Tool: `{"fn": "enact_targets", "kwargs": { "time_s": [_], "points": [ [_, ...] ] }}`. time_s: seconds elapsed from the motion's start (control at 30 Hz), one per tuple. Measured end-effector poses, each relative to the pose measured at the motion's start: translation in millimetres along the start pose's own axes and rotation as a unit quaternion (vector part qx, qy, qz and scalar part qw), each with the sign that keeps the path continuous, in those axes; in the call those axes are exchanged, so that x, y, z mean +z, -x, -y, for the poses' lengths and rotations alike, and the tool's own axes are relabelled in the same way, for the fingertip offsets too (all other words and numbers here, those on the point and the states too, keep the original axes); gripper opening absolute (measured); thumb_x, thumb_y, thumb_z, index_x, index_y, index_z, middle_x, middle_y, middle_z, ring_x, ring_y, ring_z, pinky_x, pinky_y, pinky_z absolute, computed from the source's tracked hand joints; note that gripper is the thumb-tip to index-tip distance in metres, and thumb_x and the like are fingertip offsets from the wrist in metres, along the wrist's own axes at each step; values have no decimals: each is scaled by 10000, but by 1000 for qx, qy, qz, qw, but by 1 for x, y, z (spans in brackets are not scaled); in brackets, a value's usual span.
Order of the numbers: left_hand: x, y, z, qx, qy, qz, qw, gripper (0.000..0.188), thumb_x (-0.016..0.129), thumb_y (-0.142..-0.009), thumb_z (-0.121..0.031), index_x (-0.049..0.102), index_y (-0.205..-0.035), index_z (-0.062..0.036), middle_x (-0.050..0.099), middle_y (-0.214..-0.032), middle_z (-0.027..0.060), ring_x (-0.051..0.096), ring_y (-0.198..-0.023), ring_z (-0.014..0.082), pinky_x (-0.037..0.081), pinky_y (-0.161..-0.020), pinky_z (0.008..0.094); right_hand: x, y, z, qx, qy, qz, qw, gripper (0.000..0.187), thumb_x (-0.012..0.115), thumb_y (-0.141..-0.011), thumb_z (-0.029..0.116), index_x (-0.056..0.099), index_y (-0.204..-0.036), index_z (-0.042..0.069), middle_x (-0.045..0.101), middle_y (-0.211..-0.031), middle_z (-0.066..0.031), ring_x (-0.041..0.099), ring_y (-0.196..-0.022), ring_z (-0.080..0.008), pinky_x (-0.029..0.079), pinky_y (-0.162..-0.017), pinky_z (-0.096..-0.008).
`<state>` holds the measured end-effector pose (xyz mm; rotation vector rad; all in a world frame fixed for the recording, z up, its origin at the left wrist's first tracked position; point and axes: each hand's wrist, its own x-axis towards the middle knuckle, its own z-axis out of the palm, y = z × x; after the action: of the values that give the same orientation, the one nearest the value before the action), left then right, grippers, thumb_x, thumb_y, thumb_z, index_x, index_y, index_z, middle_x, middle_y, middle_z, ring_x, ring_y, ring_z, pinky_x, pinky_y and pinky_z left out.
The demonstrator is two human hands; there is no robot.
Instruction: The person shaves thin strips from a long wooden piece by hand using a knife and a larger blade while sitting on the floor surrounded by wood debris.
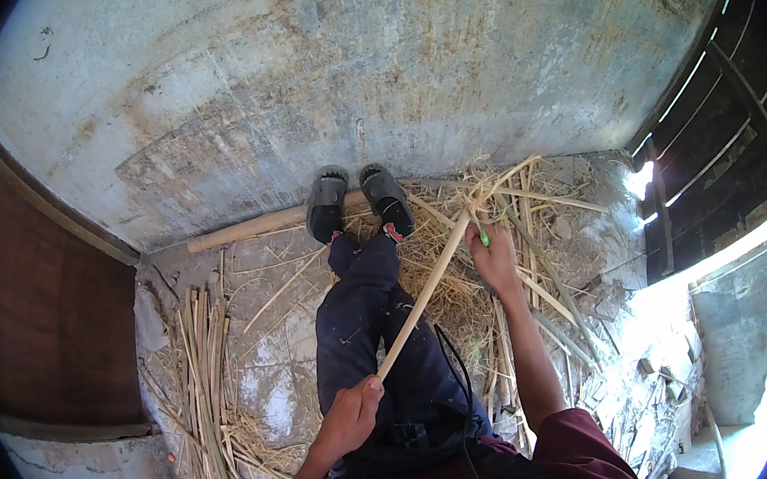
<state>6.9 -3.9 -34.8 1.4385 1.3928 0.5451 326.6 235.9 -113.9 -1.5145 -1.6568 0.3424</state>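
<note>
My left hand [351, 419] is closed round the near end of a long, pale bamboo strip [423, 298], which slants up across my right leg. At the strip's far end is my right hand [495, 258], its fingers closed on a small green-handled tool [483, 237], probably a knife; its blade cannot be made out. Thin curled shavings [483, 190] hang about that far end, just beyond my right fingers. More fibrous shavings [450, 293] lie heaped on the floor below, between my legs and my right forearm.
A bundle of split strips [207, 380] lies on the floor at left. A thick bamboo pole [256, 226] runs along the foot of the concrete wall [366, 73], behind my shoes [328, 199]. Loose strips [562, 295] lie at right. A dark cable [454, 354] hangs beside my right leg.
</note>
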Motion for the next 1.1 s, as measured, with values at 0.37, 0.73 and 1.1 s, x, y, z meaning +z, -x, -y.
{"fn": "enact_targets", "kwargs": {
  "time_s": [0.37, 0.73, 1.1],
  "points": [
    [6, -1, -7, 41, -100, -50, 993, 353, 424, -1196, -262, 621, -1075, 4, 641, -735, 273, 655, -709, 526, 501, -659, 589, -15, 6, 35, -60, 69, -29, 995, 65, 719, -892, 39, 763, -895, -9, 702, -739, -241, 695, -703, -471, 503, -624, -508],
    [20, -6, 0, 40, -161, -94, 982, 289, 484, -1174, -231, 608, -1044, -5, 638, -691, 290, 662, -679, 533, 518, -636, 629, -4, -25, 0, -109, 141, -35, 983, 106, 722, -761, 61, 705, -730, -39, 664, -709, -288, 689, -649, -478, 569, -620, -558],
    [8, -17, 19, 63, -184, -111, 975, 297, 501, -1173, -232, 607, -1025, 3, 636, -702, 306, 659, -687, 543, 512, -621, 638, 44, -17, -25, -50, 163, -11, 985, 103, 737, -775, 115, 750, -789, 14, 698, -729, -232, 706, -695, -455, 571, -638, -560]
  ]
}}
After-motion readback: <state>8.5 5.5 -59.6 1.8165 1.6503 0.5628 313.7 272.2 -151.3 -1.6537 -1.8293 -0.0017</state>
